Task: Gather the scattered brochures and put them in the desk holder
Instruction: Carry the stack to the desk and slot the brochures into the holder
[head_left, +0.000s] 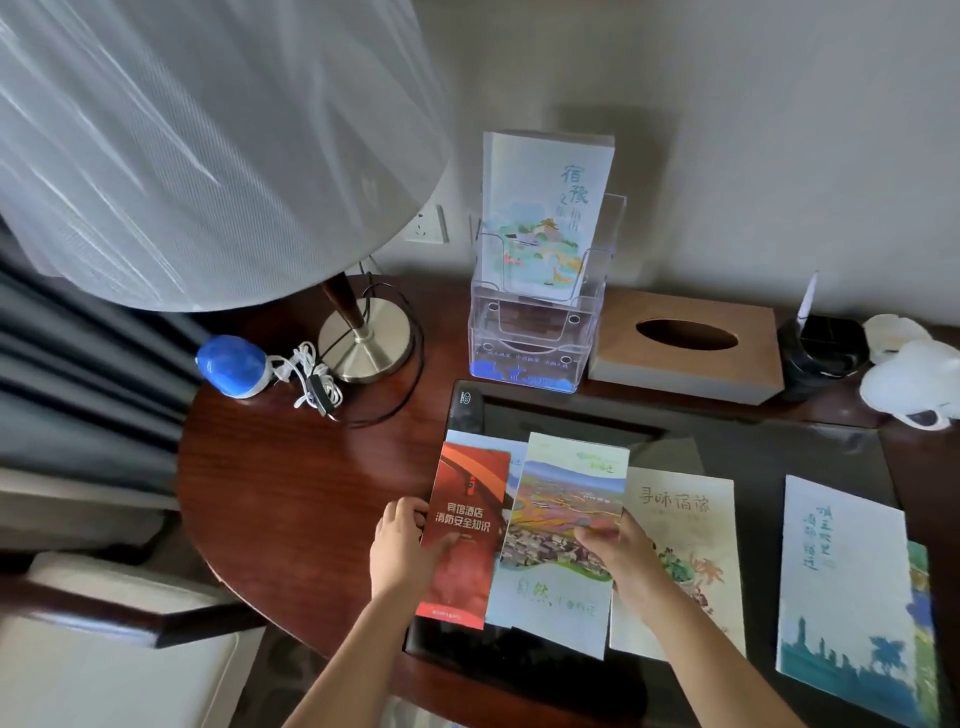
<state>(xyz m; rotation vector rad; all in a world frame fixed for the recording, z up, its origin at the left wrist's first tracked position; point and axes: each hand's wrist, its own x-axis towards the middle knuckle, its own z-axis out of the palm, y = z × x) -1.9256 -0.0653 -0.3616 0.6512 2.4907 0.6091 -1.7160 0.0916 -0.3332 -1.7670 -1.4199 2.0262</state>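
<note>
A clear acrylic desk holder (535, 358) stands at the back of the desk with one pale brochure (545, 208) upright in its rear pocket. My left hand (402, 545) grips a narrow red brochure (465, 525) by its left edge. My right hand (618, 556) holds a colourful landscape brochure (566, 499) that overlaps the red one. A cream brochure (685, 525) lies to the right. Farther right lies a white and blue brochure (836, 582) on top of another one.
A black desk mat (753, 447) lies under the brochures. Behind it stand a wooden tissue box (685, 348), a black pen cup (821, 353) and white masks (914, 379). At the left are a lamp (363, 338), a blue device (234, 364) with cord, and a chair (104, 649).
</note>
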